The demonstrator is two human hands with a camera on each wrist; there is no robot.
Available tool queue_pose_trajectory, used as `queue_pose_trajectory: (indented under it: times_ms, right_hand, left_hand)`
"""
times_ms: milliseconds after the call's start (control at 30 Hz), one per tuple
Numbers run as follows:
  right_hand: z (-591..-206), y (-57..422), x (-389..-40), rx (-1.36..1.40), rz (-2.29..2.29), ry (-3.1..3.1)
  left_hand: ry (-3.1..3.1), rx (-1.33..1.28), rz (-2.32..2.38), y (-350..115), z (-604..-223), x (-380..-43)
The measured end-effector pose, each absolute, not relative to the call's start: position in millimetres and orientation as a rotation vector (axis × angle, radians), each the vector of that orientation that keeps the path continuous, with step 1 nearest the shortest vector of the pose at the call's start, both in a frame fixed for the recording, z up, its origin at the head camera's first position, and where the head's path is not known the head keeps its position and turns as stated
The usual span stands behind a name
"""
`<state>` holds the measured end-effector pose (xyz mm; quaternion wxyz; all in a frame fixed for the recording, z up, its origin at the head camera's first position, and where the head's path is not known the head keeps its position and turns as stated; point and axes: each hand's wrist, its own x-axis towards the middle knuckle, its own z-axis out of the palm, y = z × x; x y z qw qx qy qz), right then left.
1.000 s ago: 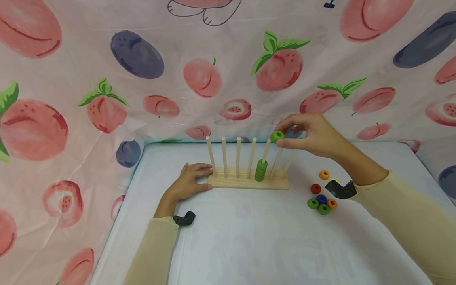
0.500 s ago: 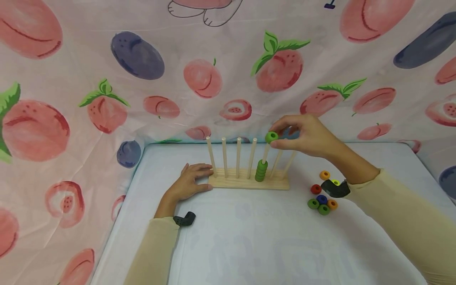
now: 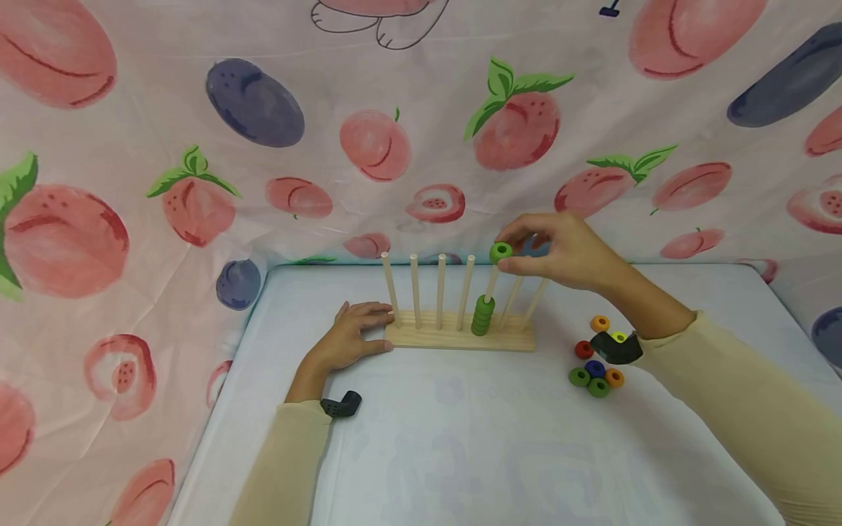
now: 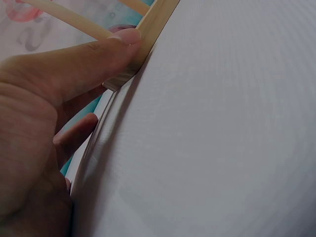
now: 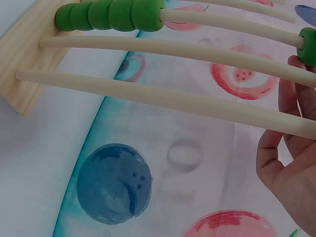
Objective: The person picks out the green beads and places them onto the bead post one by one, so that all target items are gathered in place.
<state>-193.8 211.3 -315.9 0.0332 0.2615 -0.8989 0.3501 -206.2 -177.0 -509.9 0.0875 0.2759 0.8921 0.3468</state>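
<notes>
My right hand [image 3: 566,250] pinches a green bead [image 3: 501,253] between thumb and fingers at the top of a peg. In the right wrist view, that peg's tip meets the held bead [image 5: 308,47]. Lower on the same peg, several green beads [image 3: 483,315] are stacked against the base. My left hand [image 3: 349,337] grips the left end of the wooden peg rack [image 3: 454,340], thumb in front and fingers behind. The left wrist view shows the thumb [image 4: 126,38] pressed on the rack's base; the far fingertips are partly hidden.
Loose beads lie on the white table right of the rack: a red bead [image 3: 584,349], a blue bead [image 3: 595,368], a yellow bead [image 3: 618,337], plus orange and green ones. Bare pegs [image 3: 441,292] stand either side of the stack. A fruit-print cloth [image 3: 296,95] hangs behind.
My right hand has moved slightly left with the green bead, from beside the peg to its top, and has hardly moved since. My left hand stays on the rack.
</notes>
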Motion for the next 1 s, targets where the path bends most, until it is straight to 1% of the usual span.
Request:
queue_pose_trajectory:
  times_ms: [1000]
  right_hand:
    - [-333.4,209.1,-195.1,0.764,1.099,-2.819]
  left_hand:
    - [2.660,0.826,1.018,-177.3,-509.9,-206.2]
